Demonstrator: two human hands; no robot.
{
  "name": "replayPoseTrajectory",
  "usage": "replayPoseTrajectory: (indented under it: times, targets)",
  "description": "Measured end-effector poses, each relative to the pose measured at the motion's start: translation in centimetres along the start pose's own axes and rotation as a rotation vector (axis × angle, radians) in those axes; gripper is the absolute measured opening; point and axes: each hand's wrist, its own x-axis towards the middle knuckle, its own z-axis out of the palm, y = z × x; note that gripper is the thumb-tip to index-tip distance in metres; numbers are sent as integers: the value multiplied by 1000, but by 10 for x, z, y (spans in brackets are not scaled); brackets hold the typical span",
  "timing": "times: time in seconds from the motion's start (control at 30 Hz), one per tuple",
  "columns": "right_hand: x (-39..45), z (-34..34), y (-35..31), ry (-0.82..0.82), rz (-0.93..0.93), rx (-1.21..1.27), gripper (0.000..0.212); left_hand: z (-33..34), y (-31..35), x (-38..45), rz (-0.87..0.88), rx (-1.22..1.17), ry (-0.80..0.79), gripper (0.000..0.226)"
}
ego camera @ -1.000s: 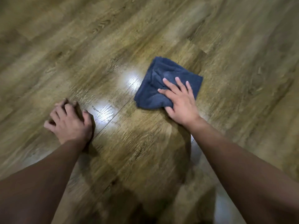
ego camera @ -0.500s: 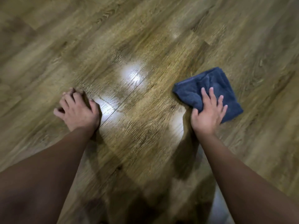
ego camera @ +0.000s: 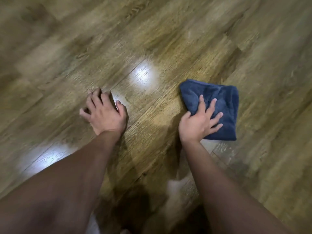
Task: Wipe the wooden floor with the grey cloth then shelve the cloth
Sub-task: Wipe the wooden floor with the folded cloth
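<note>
Wooden floor (ego camera: 168, 39): we see brown planks running on a diagonal, grain blurred toward the edges, with bright glare patches near the middle and at lower left.

Both bare forearms enter from the bottom edge, one to each side.

Grey cloth (ego camera: 224, 102): it reads dark blue-grey here, folded into a rough square, lying flat on the floor at right of centre.

Right hand (ego camera: 199, 122): we note it palm down on the near left part of the cloth, fingers spread and straight, pressing it to the planks.

Left hand (ego camera: 104, 114): planted on the bare floor, well apart from the cloth, fingers splayed and bent at the knuckles, tips on the wood, holding nothing.
</note>
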Motion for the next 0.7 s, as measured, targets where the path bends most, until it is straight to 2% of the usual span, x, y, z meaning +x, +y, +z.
replayPoseTrajectory:
  times: [0.37,0.5,0.6,0.7]
  targets:
    - [-42,5,-39,-167,-281,-96,73,-5,-5,2,-7,-85,-36,35]
    - [-64,10,-59,-228,-390,-135,78,-8,-7,3,-40,-161,-49,39]
    - [-84,17,-76,-301,-541,-159,75,-9,-9,5,-70,-216,-40,43]
    - [-103,22,-76,-368,-702,-209,78,-10,-10,8,-122,-265,-43,58]
